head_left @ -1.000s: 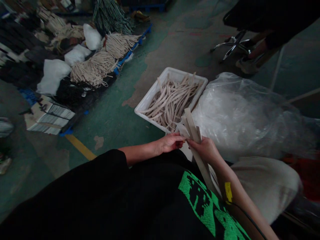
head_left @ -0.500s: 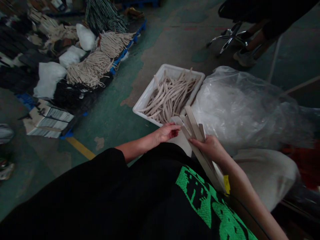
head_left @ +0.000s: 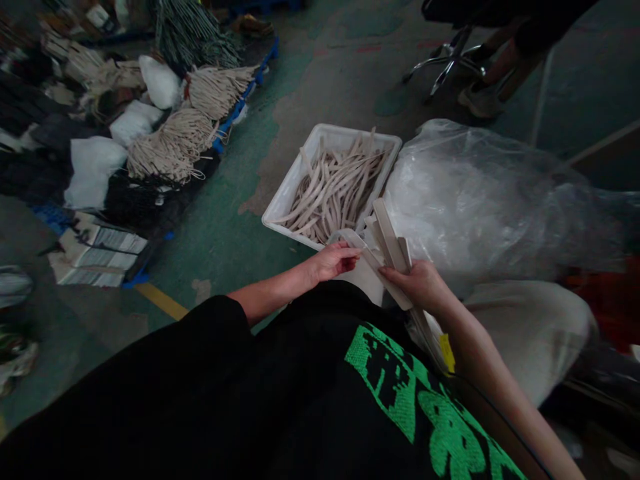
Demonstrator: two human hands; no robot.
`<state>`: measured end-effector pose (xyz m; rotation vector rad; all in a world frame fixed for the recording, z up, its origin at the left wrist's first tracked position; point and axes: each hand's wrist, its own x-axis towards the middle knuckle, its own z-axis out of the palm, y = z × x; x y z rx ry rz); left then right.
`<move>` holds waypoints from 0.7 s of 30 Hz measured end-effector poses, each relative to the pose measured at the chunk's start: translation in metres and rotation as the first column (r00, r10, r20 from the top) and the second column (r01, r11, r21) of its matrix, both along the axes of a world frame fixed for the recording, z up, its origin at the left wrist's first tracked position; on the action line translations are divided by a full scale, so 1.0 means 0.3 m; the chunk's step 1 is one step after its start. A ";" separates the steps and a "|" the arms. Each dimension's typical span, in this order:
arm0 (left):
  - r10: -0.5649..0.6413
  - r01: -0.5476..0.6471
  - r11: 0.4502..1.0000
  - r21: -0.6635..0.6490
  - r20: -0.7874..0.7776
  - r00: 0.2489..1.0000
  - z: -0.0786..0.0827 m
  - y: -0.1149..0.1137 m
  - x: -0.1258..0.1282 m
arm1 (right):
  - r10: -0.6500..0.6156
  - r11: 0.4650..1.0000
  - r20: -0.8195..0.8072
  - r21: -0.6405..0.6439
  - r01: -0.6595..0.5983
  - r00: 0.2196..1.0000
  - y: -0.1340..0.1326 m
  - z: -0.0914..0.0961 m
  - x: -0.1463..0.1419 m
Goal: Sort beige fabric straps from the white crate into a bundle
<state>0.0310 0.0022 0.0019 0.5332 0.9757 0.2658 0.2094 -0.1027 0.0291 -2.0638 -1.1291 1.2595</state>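
My right hand (head_left: 421, 285) is closed around a bundle of flat beige strips (head_left: 391, 237), which point up and away from my body. Fingers and thumb of my left hand (head_left: 334, 261) are pinched together on a pale strip (head_left: 367, 252) that curls over at its far end and runs back to the right hand. Just beyond both hands stands a white plastic bin (head_left: 286, 200), with many loose beige strips (head_left: 335, 183) lying tangled inside. A yellow tag (head_left: 447, 353) shows beside my right forearm, near the lower ends of the strips.
Right of the bin lies a large clear plastic bag (head_left: 480, 207). Bundles of beige cords (head_left: 173, 147) and white sacks (head_left: 90, 170) rest on blue pallets at the left. An office chair (head_left: 453, 57) and a person's legs (head_left: 505, 70) are at the back right.
The pale strip between my hands now bends into a curl near the left hand, and its lower part has shifted in the bundle. Both hands keep their grip. The whole view has shifted slightly.
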 end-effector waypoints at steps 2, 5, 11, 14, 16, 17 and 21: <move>-0.038 0.038 0.999 -0.001 0.016 0.999 -0.005 -0.014 0.006 | -0.031 0.999 0.037 0.043 0.029 0.999 0.011 -0.009 -0.005; -0.043 0.042 0.999 0.024 0.026 0.999 -0.008 -0.019 0.010 | -0.026 0.998 -0.008 0.057 0.027 1.000 0.017 -0.004 -0.001; -0.029 0.029 0.995 0.097 -0.005 1.000 -0.010 -0.017 -0.012 | 0.043 0.999 -0.097 0.014 -0.042 0.994 -0.017 0.015 0.002; -0.143 0.140 0.982 0.128 0.013 0.990 -0.016 -0.043 -0.002 | 0.015 0.999 -0.132 0.039 -0.010 0.991 -0.008 -0.009 -0.008; -0.242 0.241 0.956 0.165 -0.019 0.970 -0.013 -0.011 0.021 | -0.009 1.000 -0.175 0.022 0.013 0.985 -0.002 -0.031 0.004; -0.295 0.300 0.935 0.190 -0.055 0.954 -0.005 0.030 0.038 | -0.026 0.999 -0.195 0.015 0.029 0.980 -0.001 -0.043 0.018; -0.351 0.439 0.828 0.348 -0.289 0.891 0.090 0.337 0.144 | -0.146 0.988 -0.229 0.017 0.154 0.962 -0.017 -0.086 0.097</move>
